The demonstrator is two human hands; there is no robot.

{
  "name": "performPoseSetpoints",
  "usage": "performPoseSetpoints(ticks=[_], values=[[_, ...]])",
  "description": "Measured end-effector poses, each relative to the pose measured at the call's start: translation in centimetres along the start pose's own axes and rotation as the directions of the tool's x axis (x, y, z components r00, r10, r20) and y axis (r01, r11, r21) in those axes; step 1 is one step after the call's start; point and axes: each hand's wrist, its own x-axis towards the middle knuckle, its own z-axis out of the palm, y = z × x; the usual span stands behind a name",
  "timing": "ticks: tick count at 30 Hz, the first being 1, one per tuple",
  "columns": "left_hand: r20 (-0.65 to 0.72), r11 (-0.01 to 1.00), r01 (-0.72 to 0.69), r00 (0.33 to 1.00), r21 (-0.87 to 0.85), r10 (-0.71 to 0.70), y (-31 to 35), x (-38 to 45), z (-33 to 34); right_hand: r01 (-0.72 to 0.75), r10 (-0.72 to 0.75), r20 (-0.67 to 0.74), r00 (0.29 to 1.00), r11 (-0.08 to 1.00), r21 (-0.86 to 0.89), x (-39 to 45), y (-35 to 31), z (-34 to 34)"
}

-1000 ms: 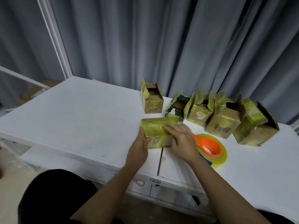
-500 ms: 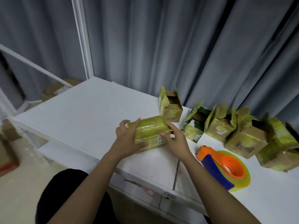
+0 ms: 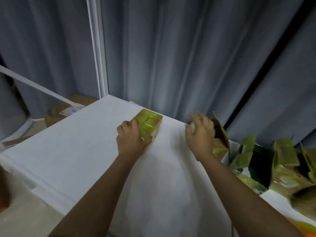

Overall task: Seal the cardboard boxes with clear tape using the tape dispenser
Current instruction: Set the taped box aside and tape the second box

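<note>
Fingers of my left hand (image 3: 132, 140) are curled round the near end of the sealed box (image 3: 147, 123), gripping it where it sits on the white table (image 3: 71, 142), far side, close to the grey curtain (image 3: 171, 57). My right hand (image 3: 201, 134) is off that box now, fingers bent round the flap side of an open box (image 3: 219, 135) just right of the sealed box; blurry, so I can't tell for sure if it's a real grip or only contact.

What changed: half a second ago both hands held the sealed box nearer to me. Since then it has gone away from me and leftward to the back of the table, the right hand has let go of it and moved to the next box.

Meaning for the task, my guess: this one is done and being parked, the open box is next up for taping.

More open boxes (image 3: 282, 168) sit further right of the sealed box, flaps up, smeared by motion. An orange and yellow sliver at the bottom right corner is probably the tape dispenser (image 3: 302, 226), well apart from the sealed box and near my right forearm. I'd need to pick it up before sealing anything. Brown cartons (image 3: 68, 109) sit on the floor left of the table.
</note>
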Motion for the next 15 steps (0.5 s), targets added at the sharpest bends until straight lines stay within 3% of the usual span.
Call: performPoseSetpoints(ticks=[3,4,7,10,12,15], values=[[-0.080,1.000,-0.008,0.997,0.030,0.010,1.2,3.0,1.7,-0.169,0.200,0.062,0.978,0.928,-0.333,0.6,2.4,-1.7],[-0.018,1.000,0.026,1.000,0.017,-0.025,1.5,3.5,2.3,-0.189,0.246,0.107,0.963,0.906,-0.379,0.6,3.1,-2.0],[0.134,0.994,0.098,0.986,0.046,-0.103,2.0,3.9,3.8,-0.176,0.245,0.196,0.950,0.933,-0.314,1.0,4.2,-2.3],[0.133,0.999,0.039,0.990,0.021,-0.042,2.9,2.3,2.9,-0.156,0.181,0.219,0.959,0.980,-0.124,0.1,3.7,-3.5],[0.130,0.983,-0.083,0.986,-0.162,0.105,3.8,0.4,1.6,-0.071,0.073,0.210,0.975,0.997,-0.019,-1.8,3.1,-5.0],[0.114,0.824,-0.172,0.955,-0.540,0.274,5.3,-4.1,-0.4,0.103,-0.101,0.219,0.970,0.995,0.000,-6.6,3.1,-8.0]])
